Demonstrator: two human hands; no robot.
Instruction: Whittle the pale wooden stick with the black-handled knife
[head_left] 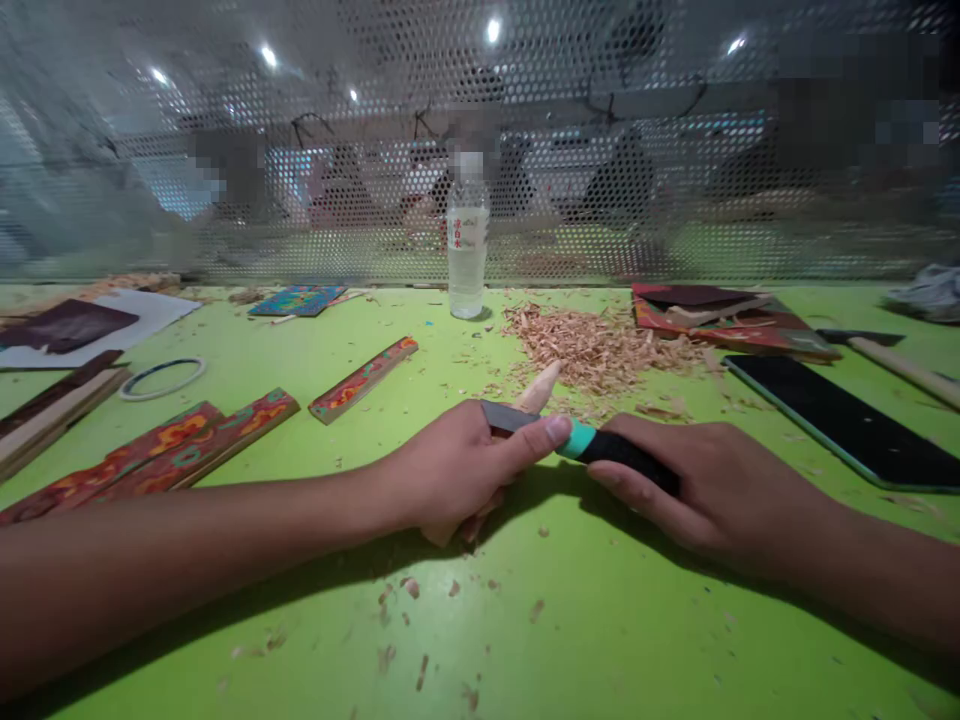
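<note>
Near the middle of the green table, my left hand [465,470] is closed around a piece of wood [541,388], whose pale tapered tip points away from me. Its thumb presses by the green band of a carving knife [630,455]. The black handle of that knife is wrapped in my right hand [705,480]. The blade lies across the wood, close to my left fingers; its cutting edge is partly hidden. Behind the wooden tip spreads a heap of curled wood shavings [592,340].
A water bottle [468,265] stands by the perforated metal screen [337,220]. Painted wood strips [364,380] and a tape ring [163,379] lie left. At right are a phone [840,420], a red painted board [795,335] and a wooden-handled tool [907,372]. Loose chips dot the green table [600,620].
</note>
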